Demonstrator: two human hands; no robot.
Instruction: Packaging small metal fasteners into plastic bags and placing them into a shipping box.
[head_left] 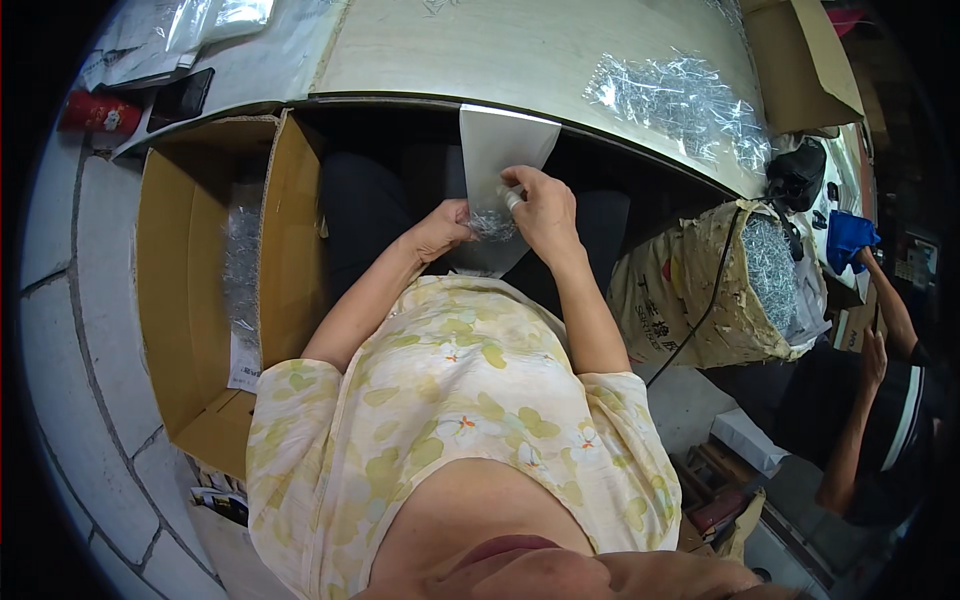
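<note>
A long whitish sheet or chute (505,145) slopes from the table edge to my lap. On its lower part lies a small heap of thin, shiny wire-like metal pieces (493,226). My left hand (441,231) is closed at the heap's left side, fingers curled at the sheet's edge; whatever they grip is hidden. Over the right side of the heap, my right hand (545,212) has its fingers bent together in a pinch, with a white wrap on one finger. Anything between those fingertips is too small to make out.
More shiny pieces lie spread on the table (450,60). A worn sack (665,290) full of them stands at my right, crossed by a black cord. An open cardboard box (200,300) is at my left. Another person (860,400) works at far right, holding a blue item.
</note>
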